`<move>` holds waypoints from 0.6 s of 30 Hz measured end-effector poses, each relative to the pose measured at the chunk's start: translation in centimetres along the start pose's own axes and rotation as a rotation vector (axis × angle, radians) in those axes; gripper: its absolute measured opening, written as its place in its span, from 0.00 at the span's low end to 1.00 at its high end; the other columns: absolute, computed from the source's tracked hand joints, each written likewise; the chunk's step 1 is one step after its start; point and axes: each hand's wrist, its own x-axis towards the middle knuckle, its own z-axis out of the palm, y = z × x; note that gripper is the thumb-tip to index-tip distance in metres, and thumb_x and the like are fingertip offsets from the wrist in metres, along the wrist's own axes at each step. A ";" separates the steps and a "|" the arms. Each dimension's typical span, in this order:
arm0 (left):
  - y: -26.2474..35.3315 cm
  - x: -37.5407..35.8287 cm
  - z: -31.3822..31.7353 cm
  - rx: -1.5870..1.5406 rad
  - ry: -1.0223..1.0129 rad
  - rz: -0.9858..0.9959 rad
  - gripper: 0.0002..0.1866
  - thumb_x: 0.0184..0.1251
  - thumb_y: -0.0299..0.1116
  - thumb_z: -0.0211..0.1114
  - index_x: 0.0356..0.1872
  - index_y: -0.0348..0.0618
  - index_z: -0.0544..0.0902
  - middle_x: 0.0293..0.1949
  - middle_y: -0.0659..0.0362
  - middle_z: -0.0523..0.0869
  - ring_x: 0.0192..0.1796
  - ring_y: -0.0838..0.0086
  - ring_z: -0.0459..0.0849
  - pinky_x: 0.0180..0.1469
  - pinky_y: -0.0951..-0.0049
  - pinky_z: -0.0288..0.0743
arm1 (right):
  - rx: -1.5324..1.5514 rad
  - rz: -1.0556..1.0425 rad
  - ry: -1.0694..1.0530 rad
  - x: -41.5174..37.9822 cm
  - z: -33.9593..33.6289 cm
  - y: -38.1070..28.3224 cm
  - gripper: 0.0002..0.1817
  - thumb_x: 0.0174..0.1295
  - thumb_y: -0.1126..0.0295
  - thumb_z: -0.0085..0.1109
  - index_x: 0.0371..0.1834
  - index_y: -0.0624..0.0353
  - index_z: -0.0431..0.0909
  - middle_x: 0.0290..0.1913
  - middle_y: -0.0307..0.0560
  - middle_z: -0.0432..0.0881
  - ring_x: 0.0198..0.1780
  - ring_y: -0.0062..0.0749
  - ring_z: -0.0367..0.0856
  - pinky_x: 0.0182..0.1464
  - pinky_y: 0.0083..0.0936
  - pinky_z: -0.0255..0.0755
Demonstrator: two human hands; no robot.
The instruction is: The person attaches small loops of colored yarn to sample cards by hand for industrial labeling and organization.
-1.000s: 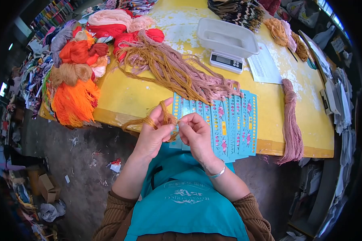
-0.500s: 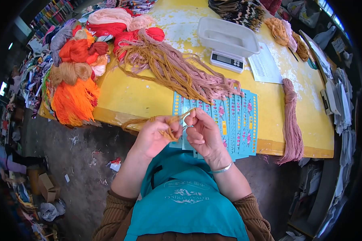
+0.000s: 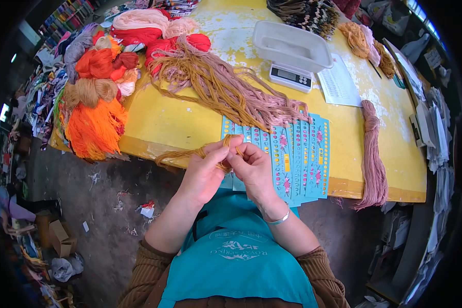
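My left hand (image 3: 207, 172) is closed round a strand of mustard-brown yarn (image 3: 182, 154), whose length trails left over the table's front edge. Touching it, my right hand (image 3: 252, 169) pinches part of the same yarn in its fingertips, with a loop standing up between both hands. Beneath and to the right lie overlapping blue printed cards (image 3: 317, 154) with rows of coloured dots. Just beyond the cards a long heap of mauve and mustard yarn (image 3: 231, 95) is spread out. Whether the scissors are still in my right hand is hidden.
The yellow table (image 3: 154, 123) bears orange, red and tan skeins (image 3: 95, 123) at left. Behind the cards are a scale (image 3: 291, 77) with a clear tray (image 3: 291, 46) and a paper sheet (image 3: 340, 82). A mauve skein (image 3: 373, 154) hangs over the front edge at right.
My two hands have come together, and my right hand has moved left and slightly down onto the yarn. The metal scissor handles seen between them earlier no longer show.
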 end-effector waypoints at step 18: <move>0.0 0.1 -0.7 -0.003 0.034 -0.009 0.16 0.68 0.28 0.55 0.52 0.34 0.82 0.56 0.52 0.81 0.61 0.67 0.76 0.65 0.62 0.68 | 0.140 0.075 0.017 -0.1 -0.6 0.1 0.03 0.64 0.77 0.58 0.32 0.59 0.76 0.21 0.29 0.70 0.19 0.09 0.61 0.20 0.12 0.51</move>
